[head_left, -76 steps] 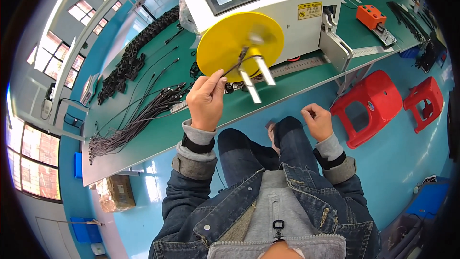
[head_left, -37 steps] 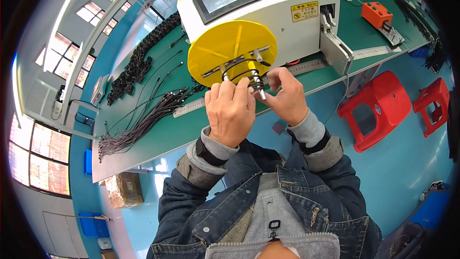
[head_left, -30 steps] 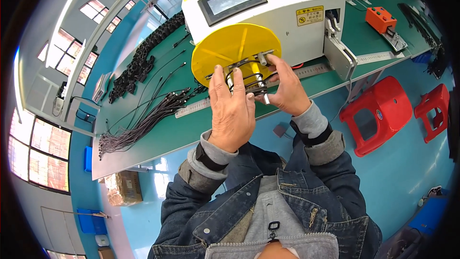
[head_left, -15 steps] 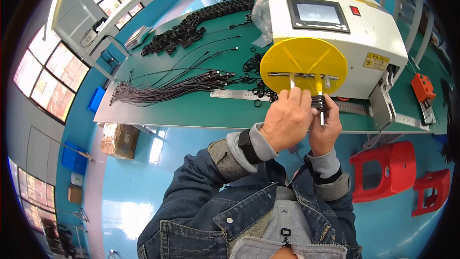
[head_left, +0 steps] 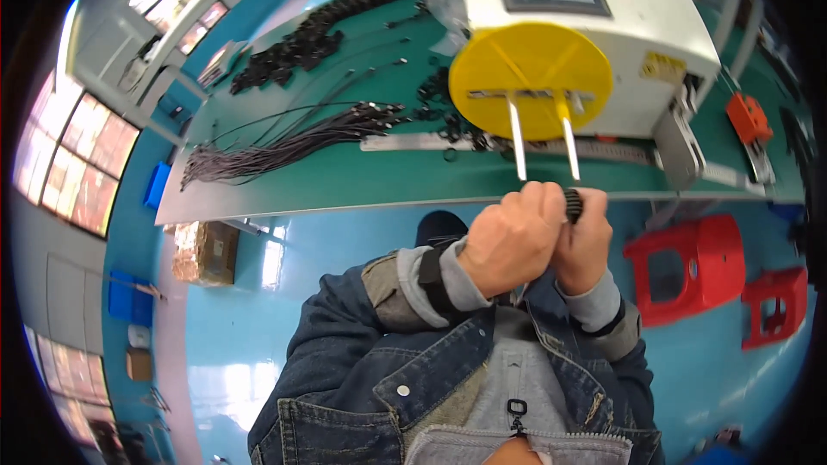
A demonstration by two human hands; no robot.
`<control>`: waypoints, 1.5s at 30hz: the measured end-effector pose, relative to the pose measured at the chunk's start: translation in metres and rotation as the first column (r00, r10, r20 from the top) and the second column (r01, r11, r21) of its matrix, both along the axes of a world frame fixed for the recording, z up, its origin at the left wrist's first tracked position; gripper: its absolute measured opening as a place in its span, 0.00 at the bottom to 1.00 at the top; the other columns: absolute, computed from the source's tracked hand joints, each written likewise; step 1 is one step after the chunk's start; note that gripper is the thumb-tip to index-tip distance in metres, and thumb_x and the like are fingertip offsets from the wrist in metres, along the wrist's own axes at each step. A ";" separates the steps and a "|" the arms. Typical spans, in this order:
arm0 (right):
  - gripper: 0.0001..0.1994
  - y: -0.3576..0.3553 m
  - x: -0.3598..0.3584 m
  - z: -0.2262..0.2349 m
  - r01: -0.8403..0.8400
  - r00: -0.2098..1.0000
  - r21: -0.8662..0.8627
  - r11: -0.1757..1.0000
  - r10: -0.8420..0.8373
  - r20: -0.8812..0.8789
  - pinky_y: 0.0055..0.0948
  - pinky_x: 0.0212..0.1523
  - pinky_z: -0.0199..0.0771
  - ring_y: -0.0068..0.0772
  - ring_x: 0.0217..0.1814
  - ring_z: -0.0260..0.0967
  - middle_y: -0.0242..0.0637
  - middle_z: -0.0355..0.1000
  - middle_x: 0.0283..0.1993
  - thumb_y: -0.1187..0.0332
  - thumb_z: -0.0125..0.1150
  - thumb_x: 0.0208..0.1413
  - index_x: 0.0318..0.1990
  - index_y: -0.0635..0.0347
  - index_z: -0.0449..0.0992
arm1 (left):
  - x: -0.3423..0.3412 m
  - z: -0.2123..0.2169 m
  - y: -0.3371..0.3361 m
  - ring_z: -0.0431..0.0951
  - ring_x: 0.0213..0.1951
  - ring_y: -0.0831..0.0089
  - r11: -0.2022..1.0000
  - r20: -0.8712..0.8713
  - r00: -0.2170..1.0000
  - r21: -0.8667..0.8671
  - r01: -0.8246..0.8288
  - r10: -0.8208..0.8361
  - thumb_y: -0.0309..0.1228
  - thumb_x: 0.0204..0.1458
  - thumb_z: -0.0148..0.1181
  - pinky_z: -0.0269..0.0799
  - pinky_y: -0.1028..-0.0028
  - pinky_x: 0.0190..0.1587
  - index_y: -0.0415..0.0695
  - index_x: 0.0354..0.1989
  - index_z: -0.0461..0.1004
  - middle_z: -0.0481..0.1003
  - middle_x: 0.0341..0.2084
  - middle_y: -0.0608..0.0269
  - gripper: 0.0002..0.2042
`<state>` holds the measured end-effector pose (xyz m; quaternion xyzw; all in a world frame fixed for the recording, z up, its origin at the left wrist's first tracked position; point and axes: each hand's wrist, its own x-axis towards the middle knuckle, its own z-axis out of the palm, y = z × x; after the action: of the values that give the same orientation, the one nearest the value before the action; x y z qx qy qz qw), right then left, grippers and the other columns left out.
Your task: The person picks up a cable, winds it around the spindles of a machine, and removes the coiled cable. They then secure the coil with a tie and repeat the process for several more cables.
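Holding: your left hand [head_left: 510, 245] and right hand [head_left: 584, 241] are pressed together in front of your chest, both curled shut around a small black ribbed coil [head_left: 572, 203] — probably wound cable, though only its top edge shows between the fingers.
Coil position: off the machine, in your grip, just below the tips of the two metal prongs [head_left: 543, 138] and in front of the bench edge [head_left: 345, 200].
Done so far: the prongs on the yellow disc [head_left: 530, 73] stand bare, so the winding looks finished and the coil is already pulled free.
Left to do: the coil is not yet set down; judging by the bench, a place among the black cable bundles [head_left: 284, 139] awaits it.
Edges: the prong tips point toward your knuckles — keep clear of them when you lift.
Open room: bare green bench lies left of the disc, between the bundles and the ruler strip [head_left: 405, 143]; red stools [head_left: 680, 267] crowd your right.
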<state>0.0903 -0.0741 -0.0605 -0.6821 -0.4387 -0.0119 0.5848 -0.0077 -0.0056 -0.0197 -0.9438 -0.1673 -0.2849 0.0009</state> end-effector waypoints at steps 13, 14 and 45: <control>0.09 0.014 0.000 -0.078 -0.265 0.950 -0.167 0.950 0.287 0.123 0.46 0.23 0.65 0.57 0.25 0.67 0.52 0.67 0.21 0.74 0.51 0.47 0.34 0.63 0.58 | -0.024 -0.074 0.040 0.75 0.31 0.66 -0.443 0.184 0.977 -0.870 0.214 0.110 0.45 0.57 0.43 0.73 0.74 0.30 0.33 0.43 0.65 0.72 0.37 0.53 0.23; 0.10 0.014 0.000 -0.079 -0.293 0.942 -0.135 0.946 0.310 0.127 0.47 0.22 0.66 0.56 0.24 0.67 0.52 0.67 0.20 0.73 0.51 0.47 0.34 0.65 0.58 | -0.024 -0.068 0.039 0.75 0.32 0.67 -0.462 0.118 0.993 -0.881 0.096 -0.019 0.47 0.57 0.42 0.73 0.73 0.31 0.34 0.45 0.64 0.72 0.37 0.55 0.24; 0.10 0.015 -0.012 -0.121 -0.455 0.869 -0.262 0.851 0.489 0.080 0.41 0.24 0.67 0.52 0.26 0.68 0.47 0.69 0.22 0.71 0.52 0.44 0.37 0.60 0.66 | -0.035 -0.106 0.049 0.71 0.16 0.77 0.079 -0.199 0.852 -0.980 -0.184 -0.485 0.31 0.44 0.56 0.66 0.77 0.19 0.37 0.27 0.70 0.70 0.13 0.63 0.09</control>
<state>0.0781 -0.0592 -0.1811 -0.6147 -0.6320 0.1352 0.4521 -0.0430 0.0436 -0.1261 -0.7419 -0.2033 0.1506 -0.6209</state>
